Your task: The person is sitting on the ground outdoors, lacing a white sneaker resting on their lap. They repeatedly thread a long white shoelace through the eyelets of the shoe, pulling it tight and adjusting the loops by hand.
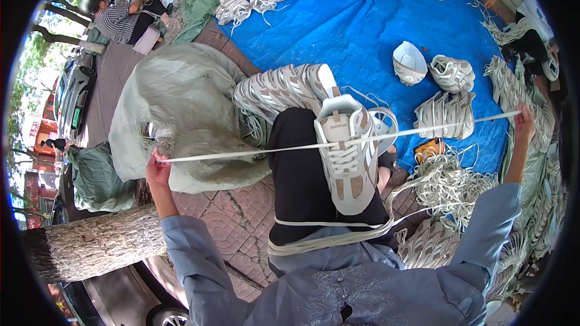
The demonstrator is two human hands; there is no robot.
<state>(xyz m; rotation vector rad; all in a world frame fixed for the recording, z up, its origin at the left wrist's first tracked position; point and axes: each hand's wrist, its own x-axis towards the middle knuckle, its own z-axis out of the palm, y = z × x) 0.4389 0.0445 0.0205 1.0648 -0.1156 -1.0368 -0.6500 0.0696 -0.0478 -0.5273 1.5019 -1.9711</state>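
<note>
A long cream shoelace (241, 154) is pulled nearly straight across the view. Its left end is pinched in my left hand (159, 168), out beside a pale woven sack. Far to the right, my right hand (524, 124) grips the other end. Below the lace, a beige and white sneaker upper (348, 184) lies on my lap with its toe toward me. Lacing crosses its front; whether the stretched lace is threaded through it, I cannot tell. More loose laces (326, 240) lie in a bundle over my thighs.
A row of nested shoe uppers (284, 87) lies beyond my knee. Several more uppers (444, 115) sit on the blue tarp (338, 30). Tangled laces (453, 184) are heaped at right. The pale sack (181, 78) and a tree trunk (103, 241) stand left. Other people sit farther off.
</note>
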